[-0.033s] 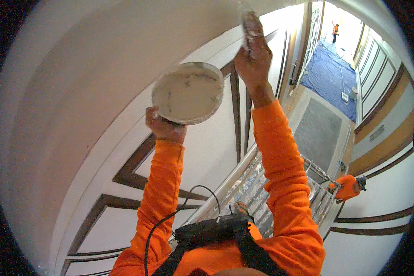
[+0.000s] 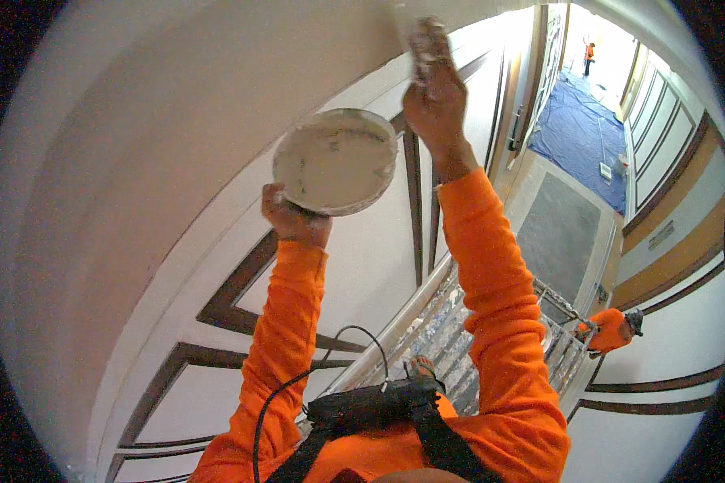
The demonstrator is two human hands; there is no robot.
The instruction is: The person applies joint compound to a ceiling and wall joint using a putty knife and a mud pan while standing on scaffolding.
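My left hand (image 2: pixel 298 216) grips a round, shallow bowl (image 2: pixel 336 163) from below, fingers hidden beneath it and the thumb at its near left side. Off-white filler paste coats its inside. Raised higher to the right, my right hand (image 2: pixel 437 97) is closed around a putty knife (image 2: pixel 427 52) smeared with white paste. Its pale blade is blurred and seems to meet the curved plaster surface (image 2: pixel 242 88) overhead; exact contact is hard to tell.
Below me is a paint-spattered scaffold platform (image 2: pixel 443 346) with a rail (image 2: pixel 568 310). A person in orange (image 2: pixel 608 330) stands lower right; another (image 2: pixel 589 56) is far down the corridor, past a blue floor sheet (image 2: pixel 580 125). White panelling with brown trim (image 2: pixel 330 274) lines the left wall.
My right hand and the putty knife have shifted slightly left. The bowl in my left hand has moved a little to the right.
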